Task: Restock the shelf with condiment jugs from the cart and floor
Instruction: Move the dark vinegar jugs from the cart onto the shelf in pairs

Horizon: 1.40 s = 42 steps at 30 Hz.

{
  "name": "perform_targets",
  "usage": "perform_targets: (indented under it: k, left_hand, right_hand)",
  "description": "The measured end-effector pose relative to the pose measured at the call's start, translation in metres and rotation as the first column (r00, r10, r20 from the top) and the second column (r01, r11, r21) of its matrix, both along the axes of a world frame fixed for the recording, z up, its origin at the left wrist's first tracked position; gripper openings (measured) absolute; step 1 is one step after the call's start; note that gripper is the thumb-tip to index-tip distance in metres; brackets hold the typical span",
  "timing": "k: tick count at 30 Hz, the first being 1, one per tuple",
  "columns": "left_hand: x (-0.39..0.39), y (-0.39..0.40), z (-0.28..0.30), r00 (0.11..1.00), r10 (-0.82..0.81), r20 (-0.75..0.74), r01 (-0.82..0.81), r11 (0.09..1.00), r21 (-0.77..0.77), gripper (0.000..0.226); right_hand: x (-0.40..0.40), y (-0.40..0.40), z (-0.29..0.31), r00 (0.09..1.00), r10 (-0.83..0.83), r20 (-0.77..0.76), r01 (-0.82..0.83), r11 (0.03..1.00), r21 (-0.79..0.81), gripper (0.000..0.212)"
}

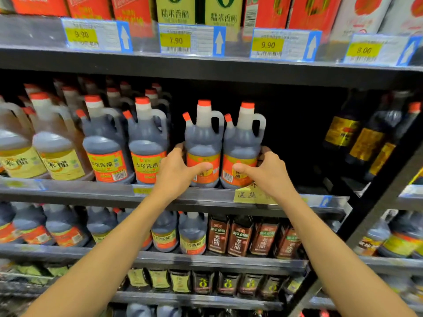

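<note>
Two dark vinegar jugs with red caps and orange labels stand side by side at the front of the middle shelf point(206, 196). My left hand point(176, 170) wraps the left jug point(202, 138) at its label, thumb across the front. My right hand point(269, 171) grips the right jug point(242, 140) the same way. Both jugs are upright, their bases at the shelf's front edge. Behind and to the right of them the shelf is dark and bare. The cart and floor are out of view.
To the left stand matching dark jugs point(146, 143) and pale rice vinegar jugs point(55, 152), several rows deep. Dark bottles with gold labels point(364, 143) stand to the right past a black upright point(375, 202). Price tags point(191, 40) hang on the shelf above; more jugs and bottles fill the lower shelves.
</note>
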<state>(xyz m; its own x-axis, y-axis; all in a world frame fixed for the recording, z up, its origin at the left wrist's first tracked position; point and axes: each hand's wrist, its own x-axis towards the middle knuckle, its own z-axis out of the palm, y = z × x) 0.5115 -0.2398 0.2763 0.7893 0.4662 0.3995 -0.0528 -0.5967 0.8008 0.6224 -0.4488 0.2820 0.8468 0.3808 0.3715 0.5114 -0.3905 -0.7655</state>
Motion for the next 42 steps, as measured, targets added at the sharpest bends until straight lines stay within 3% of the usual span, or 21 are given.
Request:
perform_targets:
  k: [3,6,10,12,18,24,28,33,38,42]
  left_hand:
    - [0.01,0.004,0.002,1.0,0.004,-0.017,-0.004,1.0,-0.011,0.093]
    - [0.022,0.006,0.003,1.0,0.004,-0.026,-0.005,0.999,-0.037,0.081]
    - [0.041,0.01,0.002,0.999,0.025,-0.032,-0.029,0.994,-0.105,0.074]
    - [0.049,0.013,0.001,1.0,-0.005,-0.011,0.002,0.979,-0.205,0.078]
    - [0.072,0.017,0.001,0.999,-0.027,0.028,0.034,0.956,-0.29,0.064]
    - [0.091,0.021,0.001,0.999,0.04,0.019,-0.034,0.961,-0.275,0.07]
    - [0.098,0.024,0.002,0.999,0.048,0.005,-0.043,0.937,-0.347,0.069]
    - [0.105,0.021,0.002,0.993,0.122,0.0,-0.116,0.95,-0.289,0.076]
    - [0.114,0.02,0.003,0.98,0.197,0.019,-0.188,0.958,-0.214,0.076]
    - [0.12,0.027,0.002,0.98,0.195,0.032,-0.185,0.964,-0.191,0.075]
  right_hand:
    - [0.011,0.007,0.002,1.0,-0.013,0.013,0.013,1.0,-0.009,0.074]
    - [0.023,0.014,0.002,0.999,-0.02,-0.03,0.019,1.0,-0.016,0.08]
    - [0.055,0.022,-0.007,0.997,0.004,-0.083,-0.007,0.999,-0.031,0.118]
    - [0.065,0.025,-0.006,0.995,0.017,-0.094,-0.021,0.999,-0.038,0.123]
    - [0.064,0.036,0.008,0.994,-0.048,-0.094,0.041,0.997,-0.069,0.081]
    - [0.081,0.045,0.007,0.989,-0.026,-0.144,0.023,1.0,-0.019,0.079]
    - [0.089,0.048,0.004,0.987,0.009,-0.159,-0.007,1.0,0.011,0.078]
    - [0.106,0.054,-0.003,0.986,0.079,-0.15,-0.066,0.994,0.088,0.105]
    - [0.106,0.06,0.002,0.985,0.068,-0.156,-0.058,0.996,0.069,0.082]
    - [0.113,0.068,0.003,0.987,0.068,-0.148,-0.06,0.997,0.055,0.079]
